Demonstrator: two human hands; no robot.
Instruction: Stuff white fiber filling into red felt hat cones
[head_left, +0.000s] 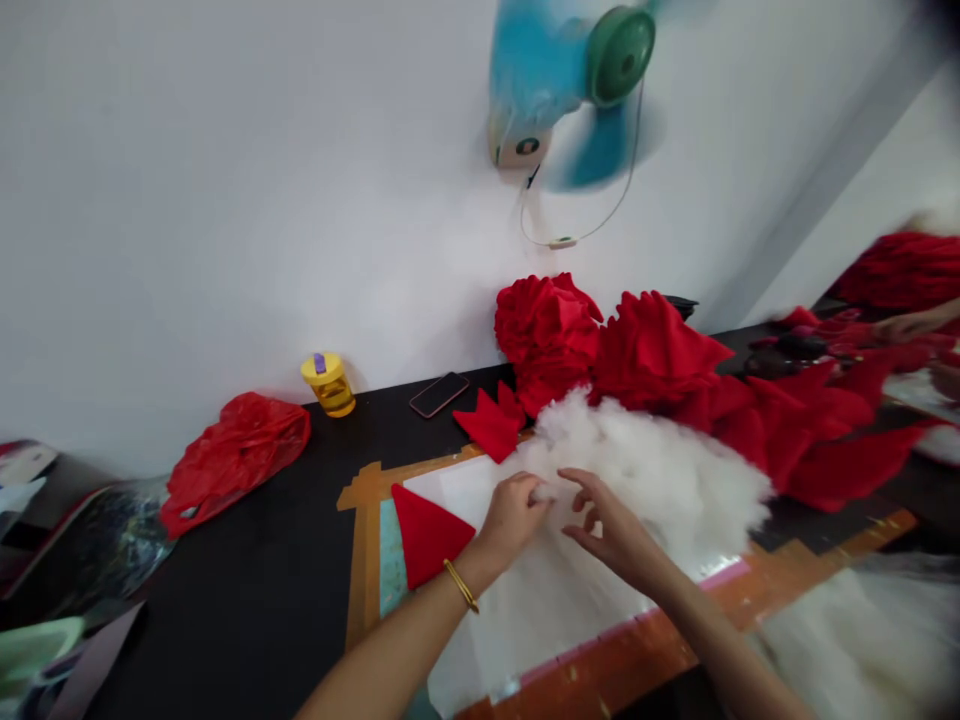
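My left hand is closed, with a small tuft of white stuffing poking out between thumb and fingers. Just to its right, my right hand holds its fingers apart and curved, with nothing seen in them. Behind both hands lies a large heap of white fluffy stuffing. A red felt triangle rests beside my left wrist, partly hidden by the forearm. Under the hands is a white sheet, taped down to the dark table.
Stacks of red felt pieces stand at the back. A phone, a yellow-lidded jar and a red plastic bag lie to the left. A blue fan hangs on the wall. Another person's hand shows at far right.
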